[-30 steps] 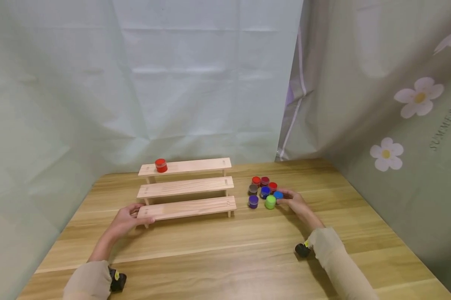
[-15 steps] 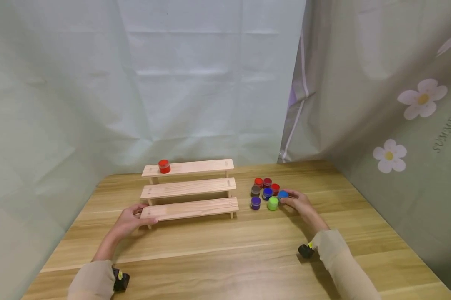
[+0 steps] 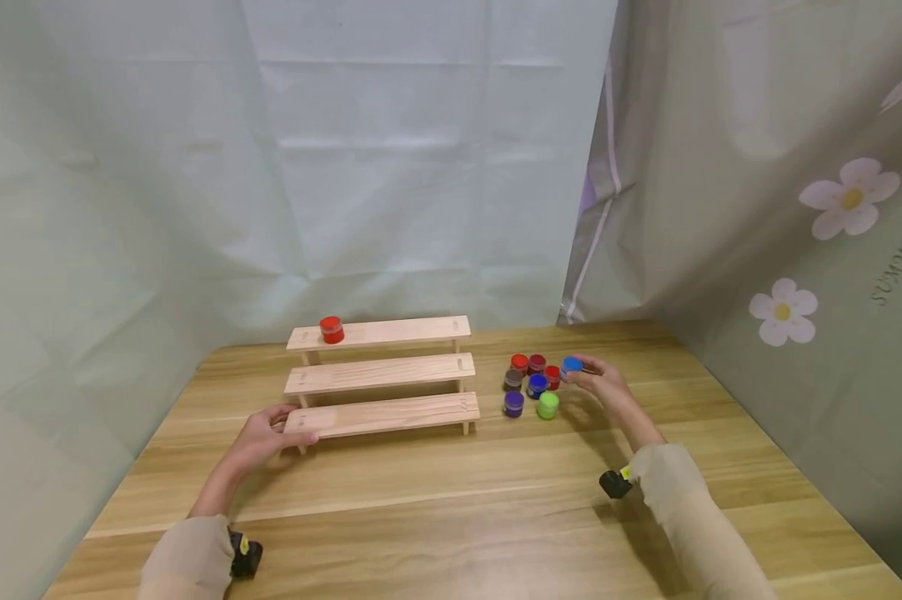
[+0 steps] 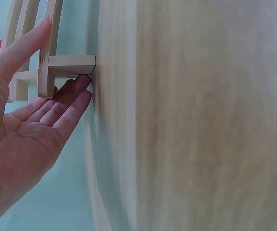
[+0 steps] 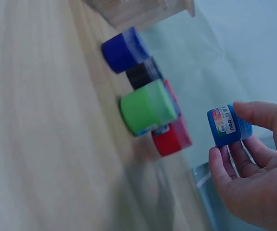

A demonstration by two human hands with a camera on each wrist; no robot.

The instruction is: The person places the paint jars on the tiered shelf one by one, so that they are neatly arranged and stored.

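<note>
My right hand (image 3: pixel 604 389) pinches a small blue paint jar (image 5: pixel 229 125) between thumb and fingers, raised above the table. Its label faces the right wrist camera. At the left, my left hand (image 3: pixel 262 437) holds the end of the lowest step of a three-step wooden stand (image 3: pixel 391 416). In the left wrist view the thumb lies on the step's board (image 4: pixel 49 48), while the fingers reach below it by the leg (image 4: pixel 73 61). A red paint jar (image 3: pixel 332 330) stands on the top step, toward its left end.
Right of the stand, several paint jars are grouped on the wood-grain table (image 3: pixel 451 533), among them a green jar (image 3: pixel 548 406), a purple jar (image 3: pixel 513 404), a dark blue jar (image 3: pixel 537 386) and a brown jar (image 3: pixel 513 381). Pale cloth (image 3: pixel 391 167) hangs behind.
My right hand has lifted the blue jar off the table and away from the group, up and slightly right. The left hand keeps its hold on the stand; the head view has shifted slightly.
</note>
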